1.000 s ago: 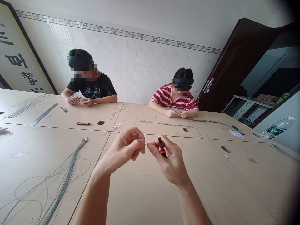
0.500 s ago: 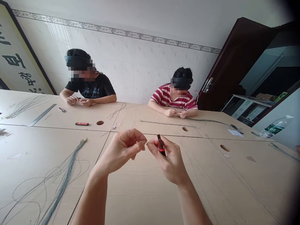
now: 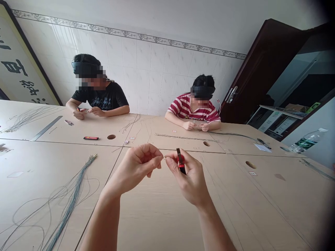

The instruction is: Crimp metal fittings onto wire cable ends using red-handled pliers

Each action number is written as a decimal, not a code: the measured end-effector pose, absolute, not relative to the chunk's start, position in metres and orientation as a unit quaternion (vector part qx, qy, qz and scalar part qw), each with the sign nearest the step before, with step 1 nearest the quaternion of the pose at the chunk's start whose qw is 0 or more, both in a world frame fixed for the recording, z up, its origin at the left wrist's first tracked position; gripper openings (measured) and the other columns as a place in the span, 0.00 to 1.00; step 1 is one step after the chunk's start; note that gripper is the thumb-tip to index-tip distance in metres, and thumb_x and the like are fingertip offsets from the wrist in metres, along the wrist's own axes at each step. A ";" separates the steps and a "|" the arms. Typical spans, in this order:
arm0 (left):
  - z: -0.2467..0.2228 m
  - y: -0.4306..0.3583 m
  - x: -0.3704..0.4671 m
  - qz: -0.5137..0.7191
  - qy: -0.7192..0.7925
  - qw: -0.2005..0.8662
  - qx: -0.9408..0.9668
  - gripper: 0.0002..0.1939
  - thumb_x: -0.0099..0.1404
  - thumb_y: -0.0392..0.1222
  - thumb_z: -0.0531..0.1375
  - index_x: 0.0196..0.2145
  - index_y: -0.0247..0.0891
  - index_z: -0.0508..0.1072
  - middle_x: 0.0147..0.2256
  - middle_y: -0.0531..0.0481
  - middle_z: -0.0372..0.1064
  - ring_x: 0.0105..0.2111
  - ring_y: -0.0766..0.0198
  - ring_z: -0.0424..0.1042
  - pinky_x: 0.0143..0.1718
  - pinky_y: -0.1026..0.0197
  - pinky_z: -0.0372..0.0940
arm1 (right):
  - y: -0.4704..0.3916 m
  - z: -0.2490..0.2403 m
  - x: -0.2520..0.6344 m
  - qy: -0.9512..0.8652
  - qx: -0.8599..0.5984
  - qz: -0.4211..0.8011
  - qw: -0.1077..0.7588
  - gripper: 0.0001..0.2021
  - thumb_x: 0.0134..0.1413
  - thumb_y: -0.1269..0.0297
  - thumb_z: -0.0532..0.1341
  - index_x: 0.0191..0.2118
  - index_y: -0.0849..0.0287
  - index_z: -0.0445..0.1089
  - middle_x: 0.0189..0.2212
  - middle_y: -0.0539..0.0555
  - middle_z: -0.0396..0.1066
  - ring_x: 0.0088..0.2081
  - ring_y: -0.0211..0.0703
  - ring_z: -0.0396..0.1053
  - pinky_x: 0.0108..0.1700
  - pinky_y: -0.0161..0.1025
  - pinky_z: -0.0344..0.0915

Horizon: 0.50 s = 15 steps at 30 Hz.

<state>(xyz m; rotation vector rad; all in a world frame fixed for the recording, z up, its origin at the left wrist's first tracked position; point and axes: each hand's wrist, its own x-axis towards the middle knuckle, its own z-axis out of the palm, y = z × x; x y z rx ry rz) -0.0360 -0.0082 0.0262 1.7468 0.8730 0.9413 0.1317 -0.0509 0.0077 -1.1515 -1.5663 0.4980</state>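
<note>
In front of me, my left hand [image 3: 141, 164] is closed, its thumb and forefinger pinching at a tiny pale gold piece [image 3: 164, 158], too small to name. The fingertips of my right hand [image 3: 187, 174] meet that piece from the other side. Tucked in my right hand is a small black-and-red tool [image 3: 180, 162] with a dark metal tip pointing up; its kind I cannot make out. Both hands are above the table [image 3: 157, 216]. To the left lies a bundle of grey-blue cords [image 3: 74, 198] with small gold-coloured ends, apart from my hands.
Across the table sit a person in black [image 3: 101, 94] and a person in stripes [image 3: 193, 108], both working with their hands. A metal ruler [image 3: 48, 127], a black-and-red item [image 3: 91, 138], more cords [image 3: 183, 136] and a water bottle [image 3: 309, 140] lie about. Round holes [image 3: 250, 164] pierce the tabletop.
My hands hold almost the same place; the tool in my right hand has tilted slightly. The person in black has drawn their hands apart, and an orange-and-dark item now shows in one.
</note>
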 end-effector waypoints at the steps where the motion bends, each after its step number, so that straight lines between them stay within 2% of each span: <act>1: 0.026 -0.008 -0.036 0.386 0.359 0.467 0.710 0.07 0.66 0.42 0.58 0.33 0.36 0.72 0.26 0.54 0.69 0.20 0.75 0.60 0.21 0.70 0.58 | -0.051 0.007 0.131 -0.658 -0.488 0.182 0.543 0.09 0.60 0.61 0.58 0.29 0.57 0.64 0.24 0.47 0.62 0.27 0.36 0.58 0.30 0.35 0.57; 6: 0.027 -0.008 -0.036 0.394 0.369 0.461 0.704 0.06 0.65 0.41 0.59 0.32 0.36 0.72 0.26 0.55 0.69 0.20 0.75 0.61 0.22 0.70 0.60 | -0.052 0.005 0.130 -0.673 -0.488 0.078 0.550 0.06 0.58 0.67 0.60 0.30 0.55 0.63 0.23 0.46 0.62 0.28 0.38 0.61 0.36 0.37 0.61; 15: 0.025 -0.008 -0.032 0.394 0.358 0.458 0.712 0.05 0.64 0.38 0.58 0.31 0.35 0.73 0.25 0.55 0.69 0.20 0.74 0.61 0.21 0.70 0.61 | -0.048 0.001 0.127 -0.687 -0.487 0.047 0.538 0.04 0.57 0.68 0.61 0.33 0.55 0.65 0.24 0.46 0.62 0.29 0.39 0.61 0.41 0.40 0.63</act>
